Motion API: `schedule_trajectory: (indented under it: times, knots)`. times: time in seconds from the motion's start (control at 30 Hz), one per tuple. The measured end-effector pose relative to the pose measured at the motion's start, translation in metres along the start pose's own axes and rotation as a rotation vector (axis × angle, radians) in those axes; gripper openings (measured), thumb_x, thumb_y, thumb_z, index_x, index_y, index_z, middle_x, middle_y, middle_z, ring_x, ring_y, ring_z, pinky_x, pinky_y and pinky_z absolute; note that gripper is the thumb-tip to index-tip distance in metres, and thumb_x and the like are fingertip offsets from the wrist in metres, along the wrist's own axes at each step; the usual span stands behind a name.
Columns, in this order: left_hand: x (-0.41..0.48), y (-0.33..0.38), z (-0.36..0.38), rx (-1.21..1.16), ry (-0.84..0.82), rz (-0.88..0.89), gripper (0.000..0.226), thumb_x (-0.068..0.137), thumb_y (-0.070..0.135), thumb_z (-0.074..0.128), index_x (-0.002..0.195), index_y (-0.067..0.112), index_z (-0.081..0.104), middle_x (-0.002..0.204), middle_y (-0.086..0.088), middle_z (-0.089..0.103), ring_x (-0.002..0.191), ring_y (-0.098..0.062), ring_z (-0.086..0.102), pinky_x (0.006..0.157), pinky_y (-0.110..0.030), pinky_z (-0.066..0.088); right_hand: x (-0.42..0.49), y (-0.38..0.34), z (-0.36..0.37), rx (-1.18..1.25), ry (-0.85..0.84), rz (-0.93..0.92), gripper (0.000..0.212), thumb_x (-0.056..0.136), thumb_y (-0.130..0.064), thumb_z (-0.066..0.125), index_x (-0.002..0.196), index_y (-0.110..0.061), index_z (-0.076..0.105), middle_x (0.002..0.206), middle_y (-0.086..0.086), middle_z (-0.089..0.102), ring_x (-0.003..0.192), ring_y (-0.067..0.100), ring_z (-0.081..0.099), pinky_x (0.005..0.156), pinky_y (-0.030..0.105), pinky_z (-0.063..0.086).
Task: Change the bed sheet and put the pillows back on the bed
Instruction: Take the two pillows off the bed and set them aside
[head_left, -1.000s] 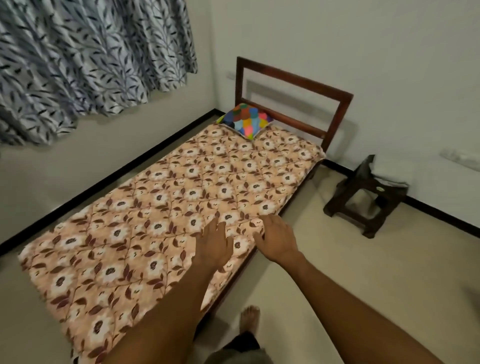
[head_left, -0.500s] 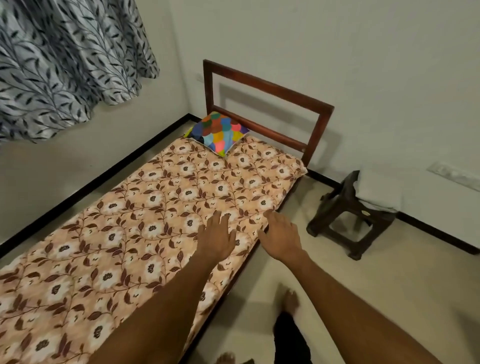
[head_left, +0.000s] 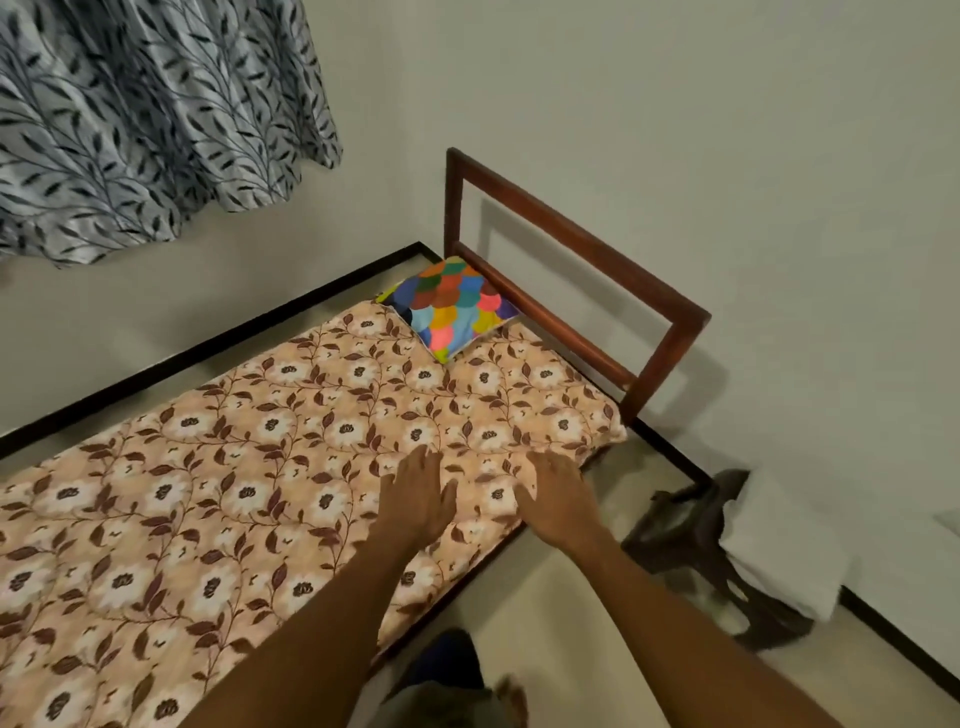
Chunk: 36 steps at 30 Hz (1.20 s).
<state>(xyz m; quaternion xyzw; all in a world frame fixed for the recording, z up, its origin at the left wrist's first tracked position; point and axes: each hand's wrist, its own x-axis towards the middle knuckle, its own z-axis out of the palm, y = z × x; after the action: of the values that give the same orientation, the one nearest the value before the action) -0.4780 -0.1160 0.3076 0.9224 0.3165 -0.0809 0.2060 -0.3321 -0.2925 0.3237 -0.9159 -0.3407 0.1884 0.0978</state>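
Slid nearer the pillow (head_left: 449, 306), left hand (head_left: 421, 499) and right hand (head_left: 558, 499) lie flat on sheet (head_left: 234, 467), stool (head_left: 691, 525) nearby.

Found matt, quilted cloth on the bed sheet (head_left: 260, 467); smooth printed cloth on the pillow (head_left: 452, 306); dark wood with a slight sheen in the headboard (head_left: 571, 244); faintly shiny fabric in the curtain (head_left: 130, 114); matt white softness in the folded cloth (head_left: 779, 551).

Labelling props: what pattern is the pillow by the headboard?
Multicoloured overlapping scales on the pillow, clearest in the head view.
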Motion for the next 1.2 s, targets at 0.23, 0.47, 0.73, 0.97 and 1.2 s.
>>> schedule_trajectory:
  times: [0.23,0.47,0.73,0.97,1.2]
  knots:
    - [0.114,0.025,0.000,-0.036,-0.004,-0.082,0.059,0.104,0.051,0.041,0.153,0.018,0.037,0.165,-0.010,0.029,0.147,-0.032,0.037,0.115,-0.060,0.037,0.116,0.038,-0.029,-0.019,-0.060,-0.067,0.062,0.099,-0.050,0.049,0.153,-0.019,0.043,0.154,0.006,0.048,0.143,0.027,0.043,0.115,0.051,0.038]
    - [0.232,0.047,-0.012,-0.107,-0.019,-0.163,0.059,0.103,0.051,0.044,0.151,0.018,0.039,0.158,-0.008,0.036,0.141,-0.031,0.042,0.109,-0.054,0.041,0.242,0.073,-0.071,-0.021,-0.168,-0.090,0.064,0.100,-0.048,0.052,0.156,-0.021,0.039,0.152,0.009,0.050,0.139,0.031,0.047,0.112,0.049,0.041]
    - [0.352,0.077,-0.040,-0.202,0.008,-0.242,0.056,0.104,0.047,0.046,0.151,0.016,0.040,0.149,-0.007,0.042,0.134,-0.031,0.047,0.104,-0.055,0.043,0.390,0.086,-0.112,-0.058,-0.253,-0.142,0.064,0.099,-0.048,0.054,0.155,-0.021,0.041,0.149,0.010,0.054,0.137,0.033,0.050,0.111,0.048,0.045]
    - [0.452,0.079,-0.017,-0.363,0.037,-0.474,0.052,0.104,0.049,0.049,0.143,0.015,0.047,0.144,-0.009,0.047,0.130,-0.033,0.051,0.101,-0.052,0.046,0.550,0.094,-0.095,0.031,-0.386,-0.192,0.065,0.095,-0.050,0.056,0.152,-0.022,0.043,0.147,0.009,0.057,0.134,0.033,0.054,0.109,0.050,0.047]
    - [0.578,0.044,0.040,-0.478,0.031,-0.654,0.053,0.104,0.044,0.052,0.147,0.013,0.046,0.146,-0.014,0.049,0.133,-0.033,0.051,0.104,-0.048,0.045,0.712,0.115,-0.034,0.114,-0.434,-0.116,0.059,0.099,-0.048,0.059,0.148,-0.017,0.050,0.143,0.013,0.060,0.131,0.035,0.057,0.106,0.045,0.047]
